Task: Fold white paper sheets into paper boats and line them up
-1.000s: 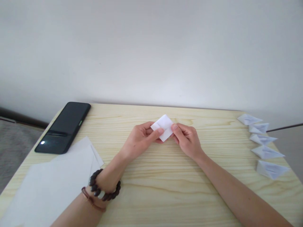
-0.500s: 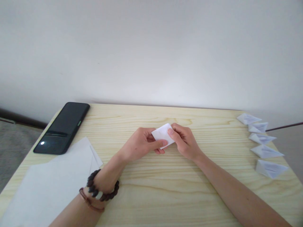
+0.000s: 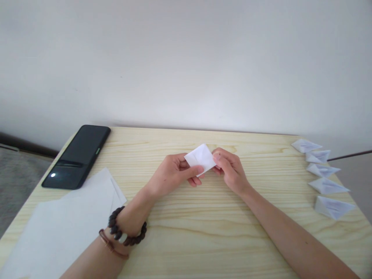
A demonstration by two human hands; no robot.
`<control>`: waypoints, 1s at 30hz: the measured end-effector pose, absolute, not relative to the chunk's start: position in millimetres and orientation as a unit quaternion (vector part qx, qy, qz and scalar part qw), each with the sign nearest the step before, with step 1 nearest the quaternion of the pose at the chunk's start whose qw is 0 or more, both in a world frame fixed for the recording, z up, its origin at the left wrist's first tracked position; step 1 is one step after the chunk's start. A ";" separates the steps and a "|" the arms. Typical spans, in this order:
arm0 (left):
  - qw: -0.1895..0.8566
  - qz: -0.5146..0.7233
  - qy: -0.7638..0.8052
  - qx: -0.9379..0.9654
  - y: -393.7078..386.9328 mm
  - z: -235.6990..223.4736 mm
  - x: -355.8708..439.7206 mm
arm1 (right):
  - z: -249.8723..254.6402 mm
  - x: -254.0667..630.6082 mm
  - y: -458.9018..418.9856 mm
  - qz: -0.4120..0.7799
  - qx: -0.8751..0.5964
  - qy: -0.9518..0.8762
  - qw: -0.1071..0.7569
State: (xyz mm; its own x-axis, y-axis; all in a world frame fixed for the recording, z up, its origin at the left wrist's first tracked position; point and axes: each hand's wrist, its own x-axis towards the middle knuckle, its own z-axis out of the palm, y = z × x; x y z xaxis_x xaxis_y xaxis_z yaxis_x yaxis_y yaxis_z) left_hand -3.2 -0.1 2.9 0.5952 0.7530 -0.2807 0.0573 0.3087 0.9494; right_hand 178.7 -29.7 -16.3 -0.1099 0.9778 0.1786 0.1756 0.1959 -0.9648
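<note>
Starting closest to the camera, there's a dark round-bead bracelet [image 3: 114, 228] with one pale bead, plus a thin reddish-brown band [image 3: 109, 245], both on the left wrist. Next to that forearm, some loose flat white paper sheets [image 3: 69, 217] overlap on the left side of the pale wood-grain table [image 3: 192, 240], running out of view at the bottom.

Further in, the left hand [image 3: 170, 176] has a small folded piece of white paper [image 3: 200, 157] gripped by its lower part, thumb on top and fingers underneath. The right hand [image 3: 232, 170] is pinching the same piece at its right corner, thumb against the curled fingers. So yeah, both hands are on it, and it's held up over the middle of the table, kinda towards the far edge, tilted like a diamond.

Along the right edge, up to the far right corner, sit five pointy folded white paper shapes [image 3: 328, 186] in a row, a bit like little boats. Over by the far left corner lies a black rectangular phone [image 3: 78, 155], screen up with a bright reflection on it; can't tell if it touches the sheets. Behind the far edge it's a plain whitish wall [image 3: 186, 66].
</note>
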 end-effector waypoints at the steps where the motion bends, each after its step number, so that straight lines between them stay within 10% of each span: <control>1: 0.712 0.258 0.384 0.529 -0.3 3.2 -2.5 | -16.1 179.0 -29.8 0.421 -0.471 -0.619 0.466; 30: 0.575 0.286 0.386 0.663 -4.2 5.5 -4.7 | -8.2 179.7 -31.0 0.426 -0.440 -0.711 0.345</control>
State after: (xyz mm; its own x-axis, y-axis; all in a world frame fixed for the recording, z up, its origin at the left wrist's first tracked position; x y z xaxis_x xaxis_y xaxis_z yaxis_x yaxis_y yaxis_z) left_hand -4.7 -4.2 5.5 0.5388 0.8399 -0.0655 0.1833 -0.0410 0.9822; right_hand 179.7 -31.0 -8.2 -0.3746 0.9201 0.1147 0.3325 0.2488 -0.9097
